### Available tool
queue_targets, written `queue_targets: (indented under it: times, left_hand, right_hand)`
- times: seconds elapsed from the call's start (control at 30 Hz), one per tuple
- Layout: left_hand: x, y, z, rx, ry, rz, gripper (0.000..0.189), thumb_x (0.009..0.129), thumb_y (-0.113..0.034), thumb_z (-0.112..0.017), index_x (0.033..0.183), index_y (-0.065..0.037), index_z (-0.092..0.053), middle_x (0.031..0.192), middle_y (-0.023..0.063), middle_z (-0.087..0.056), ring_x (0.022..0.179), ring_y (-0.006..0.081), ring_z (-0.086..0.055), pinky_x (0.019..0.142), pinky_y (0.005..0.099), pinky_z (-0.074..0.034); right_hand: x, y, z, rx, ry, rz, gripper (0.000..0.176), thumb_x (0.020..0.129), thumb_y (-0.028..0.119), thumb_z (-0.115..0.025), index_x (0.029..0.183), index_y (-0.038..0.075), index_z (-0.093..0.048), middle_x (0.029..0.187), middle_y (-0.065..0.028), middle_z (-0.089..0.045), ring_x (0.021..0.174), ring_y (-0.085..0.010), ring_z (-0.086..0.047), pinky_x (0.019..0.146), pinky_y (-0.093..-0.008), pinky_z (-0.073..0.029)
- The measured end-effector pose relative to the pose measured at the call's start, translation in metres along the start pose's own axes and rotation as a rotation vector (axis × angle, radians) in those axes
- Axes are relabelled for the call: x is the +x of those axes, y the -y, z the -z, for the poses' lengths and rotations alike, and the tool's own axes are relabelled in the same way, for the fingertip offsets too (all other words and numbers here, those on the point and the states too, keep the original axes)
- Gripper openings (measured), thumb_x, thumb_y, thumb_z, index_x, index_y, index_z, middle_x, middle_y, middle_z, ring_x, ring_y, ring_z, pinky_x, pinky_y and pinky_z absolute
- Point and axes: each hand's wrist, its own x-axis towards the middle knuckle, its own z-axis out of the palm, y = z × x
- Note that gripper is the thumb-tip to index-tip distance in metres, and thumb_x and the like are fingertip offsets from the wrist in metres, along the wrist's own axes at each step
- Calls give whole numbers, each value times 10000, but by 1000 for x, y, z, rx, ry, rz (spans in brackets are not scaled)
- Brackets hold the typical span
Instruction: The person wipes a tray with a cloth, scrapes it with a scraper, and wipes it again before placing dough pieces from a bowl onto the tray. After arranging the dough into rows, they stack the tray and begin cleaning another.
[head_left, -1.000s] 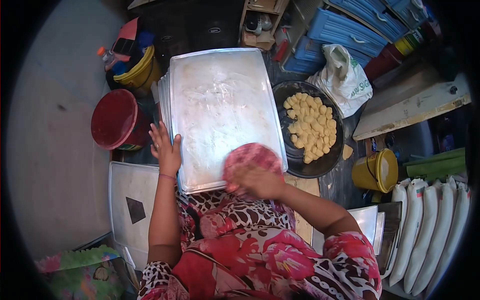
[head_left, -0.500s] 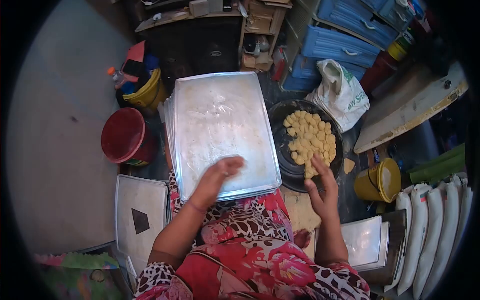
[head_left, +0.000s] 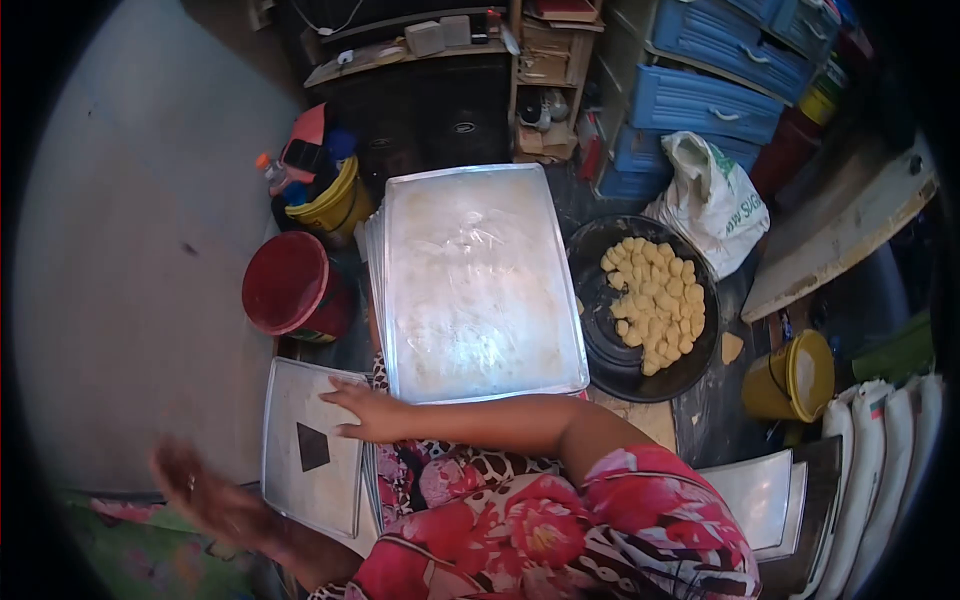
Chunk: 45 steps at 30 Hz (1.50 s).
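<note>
While on tray (head_left: 300,480) rim, right hand (head_left: 362,413)

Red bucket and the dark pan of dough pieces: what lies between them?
A stack of metal trays lies between the red bucket and the dark pan, the top tray smeared white. The head view shows it.

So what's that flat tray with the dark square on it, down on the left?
It is a flat rectangular tray of dull silvery metal, with rounded corners and a low raised rim. A dark square patch, turned like a diamond, sits near its middle. It lies level at the lower left. The right hand rests open on its upper right corner, fingers spread. More metal edges show along its right side, so it may top a stack.
</note>
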Motion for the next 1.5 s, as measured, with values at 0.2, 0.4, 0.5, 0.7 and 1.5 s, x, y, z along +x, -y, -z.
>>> queue_targets:
  times: [0.2,0.4,0.5,0.7,1.5]
  left_hand:
    - [-84,-1,-89,-201,40,220,753,932,-560,-381,1421,8,-298,1474,167,-315,1351,312,-324,1122,482,-229]
    - [-70,94,-72,-939,259,1181,728,937,-548,-383,1409,4,-325,1448,183,-349,1338,305,-342,1115,462,-243]
    - [-90,70,-79,-1042,358,1223,716,940,-542,-384,1404,2,-338,1435,191,-367,1331,301,-351,1112,452,-250]
    - [-38,57,-44,-845,84,885,692,945,-531,-387,1392,-2,-365,1410,206,-401,1318,294,-370,1105,431,-264]
    - [-79,82,-259,102,891,417,631,952,-363,-465,1440,-1,-295,1510,249,-210,1417,362,-174,1143,436,-129]
  right_hand:
    - [45,61,-86,-622,-812,-368,731,928,519,-436,1490,123,-187,1541,-130,-197,1424,-324,-173,1152,-432,-159]
    - [-25,172,97,203,-405,665,713,930,519,-427,1495,147,-201,1545,-144,-171,1427,-368,-133,1158,-468,-140]
    - [-8,134,35,-78,-387,735,698,931,506,-423,1492,147,-215,1549,-142,-165,1433,-348,-122,1155,-496,-106]
    - [4,24,6,-674,-50,430,706,876,353,-544,1478,130,-249,1544,-141,-195,1437,-302,-153,1135,-564,-84]
    - [-252,-123,259,337,-1139,-600,742,932,519,-474,1477,76,-235,1446,-186,-362,1323,-299,-372,1083,-378,-282]
